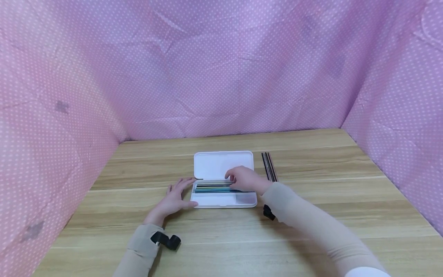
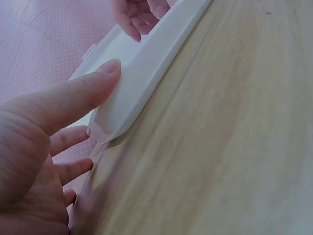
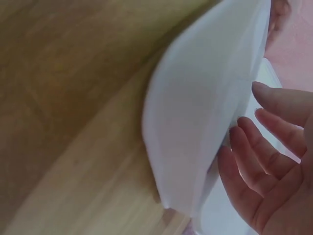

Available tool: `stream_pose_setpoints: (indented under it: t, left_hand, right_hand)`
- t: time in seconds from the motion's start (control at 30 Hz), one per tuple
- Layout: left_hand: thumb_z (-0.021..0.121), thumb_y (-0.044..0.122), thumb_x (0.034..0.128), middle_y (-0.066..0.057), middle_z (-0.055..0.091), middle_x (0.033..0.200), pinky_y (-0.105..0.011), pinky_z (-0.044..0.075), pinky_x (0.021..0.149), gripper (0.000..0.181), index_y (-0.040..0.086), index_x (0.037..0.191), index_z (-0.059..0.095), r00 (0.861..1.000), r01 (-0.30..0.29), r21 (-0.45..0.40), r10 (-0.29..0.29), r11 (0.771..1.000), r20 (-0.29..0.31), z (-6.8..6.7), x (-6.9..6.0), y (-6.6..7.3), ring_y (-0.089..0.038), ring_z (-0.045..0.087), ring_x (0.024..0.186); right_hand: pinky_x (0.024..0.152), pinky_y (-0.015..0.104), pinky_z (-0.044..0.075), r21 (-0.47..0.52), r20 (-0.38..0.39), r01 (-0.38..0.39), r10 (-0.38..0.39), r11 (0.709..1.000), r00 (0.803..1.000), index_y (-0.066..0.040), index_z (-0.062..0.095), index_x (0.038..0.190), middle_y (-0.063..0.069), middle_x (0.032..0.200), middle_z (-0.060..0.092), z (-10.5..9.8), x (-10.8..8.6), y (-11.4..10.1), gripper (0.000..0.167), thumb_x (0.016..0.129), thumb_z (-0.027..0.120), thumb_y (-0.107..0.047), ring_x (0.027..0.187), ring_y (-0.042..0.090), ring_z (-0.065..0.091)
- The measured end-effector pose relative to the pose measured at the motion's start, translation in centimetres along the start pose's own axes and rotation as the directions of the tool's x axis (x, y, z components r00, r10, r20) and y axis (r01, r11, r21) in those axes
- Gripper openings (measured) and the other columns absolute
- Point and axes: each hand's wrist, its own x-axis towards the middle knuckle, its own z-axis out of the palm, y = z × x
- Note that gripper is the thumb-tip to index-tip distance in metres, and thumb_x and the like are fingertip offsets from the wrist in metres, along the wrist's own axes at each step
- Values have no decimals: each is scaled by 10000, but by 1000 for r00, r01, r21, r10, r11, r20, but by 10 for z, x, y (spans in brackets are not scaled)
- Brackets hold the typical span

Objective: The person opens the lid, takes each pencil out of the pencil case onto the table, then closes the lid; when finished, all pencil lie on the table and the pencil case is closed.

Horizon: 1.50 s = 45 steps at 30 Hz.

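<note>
Probably for steadiness, my spread left hand point(image 1: 174, 200) touches the white oblong plastic case point(image 1: 214, 199); my relaxed, empty-looking right hand point(image 1: 248, 179) overhangs slim multicoloured pencils point(image 1: 212, 188).

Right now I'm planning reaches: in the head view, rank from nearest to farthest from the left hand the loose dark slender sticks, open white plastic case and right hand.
1. White plastic case, at the left hand.
2. Right hand, over the case's right half.
3. Loose dark sticks, right of the case.
</note>
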Motion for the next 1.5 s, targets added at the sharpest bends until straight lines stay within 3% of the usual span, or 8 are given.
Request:
stream_pose_setpoints:
  t: [0.2, 0.9, 1.1, 1.5]
  left_hand:
    - [788, 299, 754, -168, 270, 1531, -640, -120, 1088, 826, 124, 1446, 373, 1000, 4, -5, -4, 1000, 0, 0, 0, 0, -431, 19, 1435]
    - [785, 326, 756, -155, 261, 1538, -624, -129, 1095, 832, 147, 1453, 367, 1000, 19, 1, -19, 1000, 7, 0, 1, -2, -423, 11, 1439]
    - [786, 319, 755, -154, 268, 1536, -630, -126, 1093, 828, 142, 1449, 373, 1000, 9, 1, -9, 1000, 0, 0, 1, -2, -426, 21, 1437]
    - [785, 315, 757, -148, 260, 1540, -621, -133, 1097, 831, 145, 1454, 366, 1000, 17, -6, -17, 1000, 7, 0, 1, -2, -416, 5, 1440]
  right_hand:
    - [831, 331, 489, -56, 4, 28, -28, 998, 1000, -99, 693, 1040, -16, 866, 655, 5, 2, 0, 223, 819, 726, -94, 809, 123, 551]
    - [767, 298, 466, -24, 36, 76, -75, 997, 997, -114, 723, 984, -45, 799, 625, 9, 3, 0, 172, 815, 727, -77, 752, 113, 515]
    - [736, 271, 454, -37, 64, 133, -131, 990, 989, -119, 726, 967, -50, 765, 614, 8, 5, 3, 137, 840, 700, -74, 727, 101, 502]
    - [755, 276, 475, -62, 76, 160, -155, 985, 985, -109, 734, 964, -38, 829, 660, 10, 6, 5, 123, 856, 683, -78, 742, 101, 515]
